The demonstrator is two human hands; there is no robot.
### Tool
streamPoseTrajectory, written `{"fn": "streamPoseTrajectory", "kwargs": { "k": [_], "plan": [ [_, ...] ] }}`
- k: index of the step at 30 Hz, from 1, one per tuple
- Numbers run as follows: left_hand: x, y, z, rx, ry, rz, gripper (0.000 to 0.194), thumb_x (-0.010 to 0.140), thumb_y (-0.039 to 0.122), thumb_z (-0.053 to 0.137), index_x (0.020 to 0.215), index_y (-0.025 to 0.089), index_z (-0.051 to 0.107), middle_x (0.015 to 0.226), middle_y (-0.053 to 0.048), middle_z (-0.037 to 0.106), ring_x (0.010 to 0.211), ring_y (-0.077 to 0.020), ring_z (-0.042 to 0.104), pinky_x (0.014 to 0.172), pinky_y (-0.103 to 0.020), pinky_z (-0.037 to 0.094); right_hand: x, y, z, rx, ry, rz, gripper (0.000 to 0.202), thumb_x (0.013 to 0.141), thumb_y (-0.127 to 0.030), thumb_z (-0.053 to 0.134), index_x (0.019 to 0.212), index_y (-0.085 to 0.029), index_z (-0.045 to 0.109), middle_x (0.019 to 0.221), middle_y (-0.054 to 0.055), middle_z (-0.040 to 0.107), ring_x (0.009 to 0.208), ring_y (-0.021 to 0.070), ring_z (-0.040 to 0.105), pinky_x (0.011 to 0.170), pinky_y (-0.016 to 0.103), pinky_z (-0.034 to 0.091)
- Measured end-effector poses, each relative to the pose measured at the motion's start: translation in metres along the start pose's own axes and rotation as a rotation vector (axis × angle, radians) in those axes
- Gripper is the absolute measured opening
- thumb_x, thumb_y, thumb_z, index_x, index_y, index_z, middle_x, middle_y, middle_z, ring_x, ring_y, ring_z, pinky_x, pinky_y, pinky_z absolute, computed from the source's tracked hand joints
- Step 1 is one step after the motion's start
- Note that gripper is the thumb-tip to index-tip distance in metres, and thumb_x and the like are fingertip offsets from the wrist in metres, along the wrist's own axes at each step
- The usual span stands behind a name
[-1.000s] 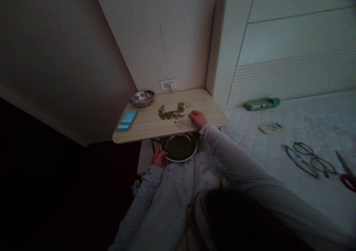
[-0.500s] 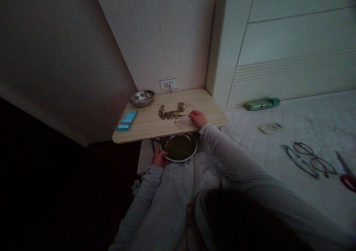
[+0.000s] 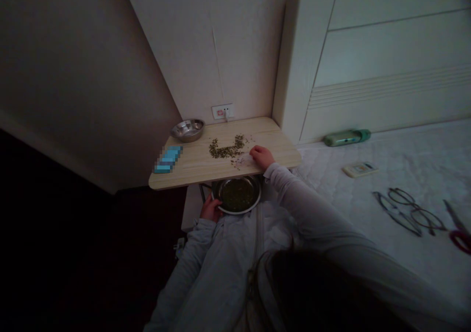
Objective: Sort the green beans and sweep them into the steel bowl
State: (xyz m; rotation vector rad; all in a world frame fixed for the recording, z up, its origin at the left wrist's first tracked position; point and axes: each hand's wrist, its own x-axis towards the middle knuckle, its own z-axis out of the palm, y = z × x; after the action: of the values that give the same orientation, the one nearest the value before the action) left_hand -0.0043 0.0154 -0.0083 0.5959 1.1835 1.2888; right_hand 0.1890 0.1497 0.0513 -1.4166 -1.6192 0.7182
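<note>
My left hand [image 3: 211,209] grips the rim of a metal bowl [image 3: 258,202] at my lap, just below the table's front edge. Small green beans or grains [image 3: 237,194] cover the bowl's bottom. On the wooden table [image 3: 198,167], my right hand [image 3: 262,157] rests with its fingers pinched together at the right; what they hold, if anything, is too small to make out. Loose green grains [image 3: 225,151] lie in a curved patch left of that hand. Some paler, pinkish bits [image 3: 243,161] are scattered right by its fingertips.
A second metal bowl [image 3: 188,131] stands at the table's back left, behind a blurred blue object [image 3: 168,159]. A wall socket [image 3: 222,111] sits behind. On the bed at right lie a green bottle [image 3: 346,137], a remote [image 3: 359,169], eyeglasses [image 3: 415,209] and scissors [image 3: 458,226].
</note>
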Motion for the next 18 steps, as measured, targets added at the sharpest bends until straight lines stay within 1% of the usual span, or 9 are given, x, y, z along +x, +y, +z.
{"fn": "streamPoseTrajectory", "kwargs": {
  "k": [3, 6, 10, 18],
  "plan": [
    [0.0011, -0.0001, -0.0002, 0.002, 0.015, -0.022, 0.042, 0.047, 0.01, 0.049, 0.088, 0.019, 0.047, 0.045, 0.008, 0.045, 0.031, -0.006, 0.039, 0.028, -0.017, 0.025, -0.0007, -0.001, -0.0005, 0.007, -0.007, 0.015, 0.021, 0.06, -0.031, 0.038, 0.06, -0.015, 0.051, 0.05, -0.003, 0.046, 0.051, 0.0074, 0.04, 0.051, 0.021, 0.03],
    [0.0007, 0.0004, 0.0002, 0.006, 0.012, -0.011, 0.04, 0.047, 0.01, 0.049, 0.086, 0.018, 0.048, 0.044, 0.008, 0.045, 0.031, -0.0056, 0.038, 0.028, -0.017, 0.024, -0.001, -0.0019, -0.0009, 0.009, -0.014, 0.029, 0.021, 0.059, -0.031, 0.038, 0.061, -0.015, 0.052, 0.049, -0.003, 0.046, 0.051, 0.0074, 0.039, 0.052, 0.021, 0.03],
    [-0.002, 0.0015, 0.0011, -0.003, 0.007, 0.012, 0.04, 0.047, 0.01, 0.05, 0.087, 0.018, 0.048, 0.045, 0.008, 0.046, 0.031, -0.005, 0.038, 0.028, -0.017, 0.024, -0.0005, -0.0015, -0.0004, 0.009, -0.009, 0.028, 0.022, 0.059, -0.031, 0.038, 0.061, -0.015, 0.052, 0.049, -0.003, 0.045, 0.051, 0.0076, 0.039, 0.052, 0.021, 0.03],
    [-0.0013, 0.0015, 0.0013, 0.001, 0.019, 0.001, 0.038, 0.046, 0.01, 0.05, 0.084, 0.018, 0.048, 0.045, 0.008, 0.046, 0.03, -0.005, 0.038, 0.027, -0.016, 0.024, -0.0005, -0.0022, -0.0009, 0.018, -0.016, 0.012, 0.02, 0.059, -0.03, 0.038, 0.06, -0.015, 0.051, 0.049, -0.003, 0.045, 0.051, 0.0074, 0.04, 0.051, 0.021, 0.03]
  ]
}}
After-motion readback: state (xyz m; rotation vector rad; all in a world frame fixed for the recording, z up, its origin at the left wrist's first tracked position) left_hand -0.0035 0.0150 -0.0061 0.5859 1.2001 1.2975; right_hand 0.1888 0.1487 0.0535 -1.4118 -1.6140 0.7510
